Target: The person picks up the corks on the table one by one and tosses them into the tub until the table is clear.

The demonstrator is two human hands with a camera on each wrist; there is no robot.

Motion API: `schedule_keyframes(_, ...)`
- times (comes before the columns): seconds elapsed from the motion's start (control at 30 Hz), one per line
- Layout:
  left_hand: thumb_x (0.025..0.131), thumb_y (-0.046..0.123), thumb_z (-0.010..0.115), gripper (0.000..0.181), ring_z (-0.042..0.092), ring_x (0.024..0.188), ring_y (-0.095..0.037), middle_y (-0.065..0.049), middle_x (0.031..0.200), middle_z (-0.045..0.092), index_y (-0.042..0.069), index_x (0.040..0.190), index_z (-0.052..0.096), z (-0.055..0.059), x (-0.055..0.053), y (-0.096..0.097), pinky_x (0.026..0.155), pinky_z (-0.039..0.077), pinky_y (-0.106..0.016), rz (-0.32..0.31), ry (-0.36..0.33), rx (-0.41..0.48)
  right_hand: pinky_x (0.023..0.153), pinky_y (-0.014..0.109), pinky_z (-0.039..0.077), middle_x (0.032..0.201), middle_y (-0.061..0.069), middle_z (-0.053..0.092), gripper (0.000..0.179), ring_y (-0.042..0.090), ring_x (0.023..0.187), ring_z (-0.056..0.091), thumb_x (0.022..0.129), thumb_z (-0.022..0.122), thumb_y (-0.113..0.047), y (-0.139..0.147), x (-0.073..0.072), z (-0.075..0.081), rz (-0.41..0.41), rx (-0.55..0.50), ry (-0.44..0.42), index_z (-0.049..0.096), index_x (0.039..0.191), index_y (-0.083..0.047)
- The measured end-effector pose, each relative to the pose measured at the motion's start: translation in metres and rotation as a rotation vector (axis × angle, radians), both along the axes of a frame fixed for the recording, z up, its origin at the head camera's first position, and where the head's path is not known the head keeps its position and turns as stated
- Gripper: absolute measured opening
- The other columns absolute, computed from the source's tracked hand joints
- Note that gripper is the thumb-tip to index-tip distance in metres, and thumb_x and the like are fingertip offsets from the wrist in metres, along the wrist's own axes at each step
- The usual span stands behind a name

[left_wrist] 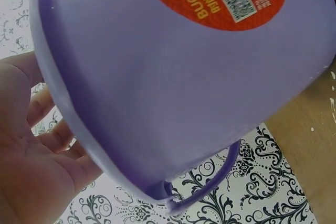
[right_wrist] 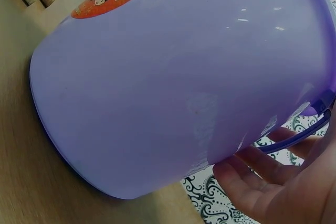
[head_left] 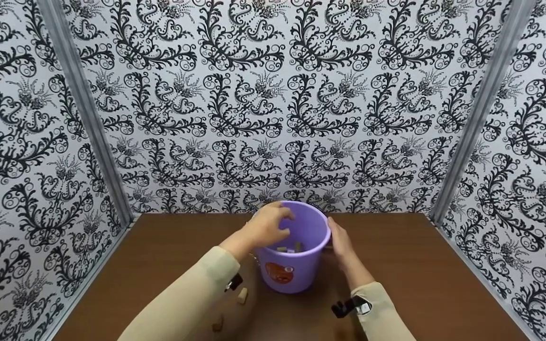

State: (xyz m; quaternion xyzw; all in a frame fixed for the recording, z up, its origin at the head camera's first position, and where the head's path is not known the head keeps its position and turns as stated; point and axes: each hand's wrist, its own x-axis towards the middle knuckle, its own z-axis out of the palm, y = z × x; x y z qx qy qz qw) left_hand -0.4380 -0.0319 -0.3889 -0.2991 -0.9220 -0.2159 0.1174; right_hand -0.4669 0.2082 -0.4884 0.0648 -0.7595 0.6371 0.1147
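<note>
A purple bucket (head_left: 292, 270) with a red-orange label (head_left: 279, 273) stands on the table. Over its left rim reaches my left hand (head_left: 266, 225), fingers loosely bent above the opening and nothing visible in them. The left wrist view shows this hand (left_wrist: 37, 145) behind the rim. Against the bucket's right side rests my right hand (head_left: 341, 241), its fingertips near the rim. In the right wrist view, the fingers (right_wrist: 257, 171) lie along the bucket wall beside the purple handle (right_wrist: 296, 139). Several small corks (head_left: 297, 246) lie inside on the bottom.
Two tapered corks lie on the brown table in front of the bucket: a nearer one (head_left: 217, 324) and a farther one (head_left: 242, 296). Black-and-white patterned walls (head_left: 263, 118) with grey corner posts (head_left: 481, 109) enclose the table at back and sides.
</note>
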Motion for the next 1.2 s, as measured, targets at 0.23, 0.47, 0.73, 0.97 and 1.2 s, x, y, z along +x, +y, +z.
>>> schedule_keyframes(0.23,0.089,0.014,0.075,0.034,0.067,0.117,-0.027,-0.01,0.124,0.07,0.009,0.122,0.074,-0.008,0.017,-0.013,0.106,0.057,-0.044,-0.004,0.025,0.06,0.099,0.032,0.049,0.126,0.03,0.071,0.056,0.028,0.113,0.067,0.116,0.034,-0.032,0.001,0.001,-0.001,-0.012,-0.056,-0.03,0.064,0.135,0.011)
schedule_keyframes(0.47,0.091,0.016,0.076,0.03,0.068,0.11,-0.026,-0.008,0.117,0.07,0.009,0.12,0.074,-0.014,0.03,-0.022,0.102,0.059,-0.044,-0.02,0.083,0.091,0.096,0.03,0.049,0.129,0.034,0.068,0.057,0.035,0.117,0.065,0.116,0.033,-0.032,0.005,0.0,0.001,-0.013,-0.076,-0.05,0.062,0.137,0.013)
schedule_keyframes(0.73,0.091,0.015,0.078,0.025,0.066,0.112,-0.023,-0.004,0.116,0.07,0.013,0.116,0.075,-0.018,0.048,-0.042,0.101,0.059,-0.042,-0.084,0.115,0.143,0.1,0.034,0.048,0.133,0.038,0.064,0.052,0.048,0.126,0.06,0.115,0.035,-0.024,-0.003,0.032,0.034,0.005,-0.054,-0.056,0.059,0.136,0.016)
schedule_keyframes(0.97,0.089,0.012,0.078,0.02,0.067,0.113,-0.021,-0.003,0.115,0.072,0.015,0.109,0.076,-0.027,0.066,-0.06,0.102,0.058,-0.043,-0.099,0.193,0.214,0.089,0.031,0.052,0.126,0.032,0.07,0.062,0.04,0.116,0.066,0.114,0.037,-0.04,-0.001,0.007,0.008,-0.036,-0.096,-0.107,0.066,0.132,0.012)
schedule_keyframes(1.2,0.083,0.007,0.081,0.02,0.068,0.103,-0.016,0.0,0.105,0.073,0.013,0.102,0.077,-0.045,0.084,-0.083,0.093,0.06,-0.039,-0.157,0.292,0.286,0.091,0.03,0.052,0.127,0.033,0.069,0.062,0.041,0.117,0.066,0.114,0.037,-0.039,-0.002,0.003,0.003,-0.055,-0.063,-0.096,0.066,0.132,0.012)
